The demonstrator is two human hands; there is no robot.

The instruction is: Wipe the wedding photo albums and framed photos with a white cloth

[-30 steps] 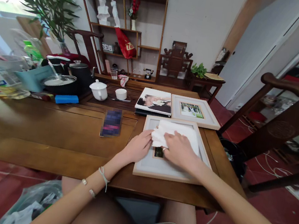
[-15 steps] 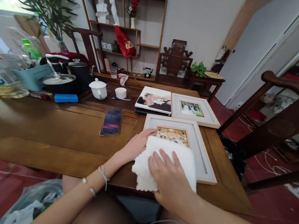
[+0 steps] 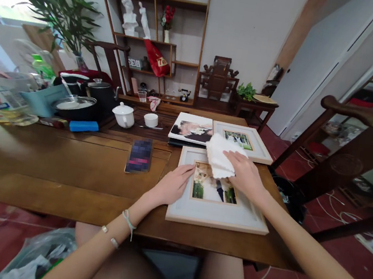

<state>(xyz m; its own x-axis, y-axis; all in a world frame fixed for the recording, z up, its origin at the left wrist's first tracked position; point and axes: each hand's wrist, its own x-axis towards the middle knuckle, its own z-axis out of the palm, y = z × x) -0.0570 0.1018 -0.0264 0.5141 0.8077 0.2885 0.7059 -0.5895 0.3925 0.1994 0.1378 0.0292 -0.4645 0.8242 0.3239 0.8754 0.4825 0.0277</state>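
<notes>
A light wooden picture frame (image 3: 179, 208) with a wide white mat lies flat near the table's front edge. My left hand (image 3: 173, 186) rests along its left side, fingers stretched out onto the border by the photo (image 3: 215, 190); its thumb is mostly hidden. In my right hand (image 3: 247, 176) is a bunched white cloth (image 3: 219, 157), fingers closed over its right side. The cloth lies over the frame's far part and hides the photo's top. Part of it overlaps my view of a second framed picture (image 3: 263, 146) behind.
A photo panel (image 3: 190, 128) lies behind the frame. To the left are a phone-like dark object (image 3: 139, 156), a lidded white cup (image 3: 123, 115), a small white bowl (image 3: 151, 120), a blue box (image 3: 83, 126) and a black pot (image 3: 76, 106). A wooden chair (image 3: 345, 160) stands right.
My right hand has moved the white cloth away from me, from the frame's near part to its far part, uncovering the lower photo. My left hand stays at the left side.
</notes>
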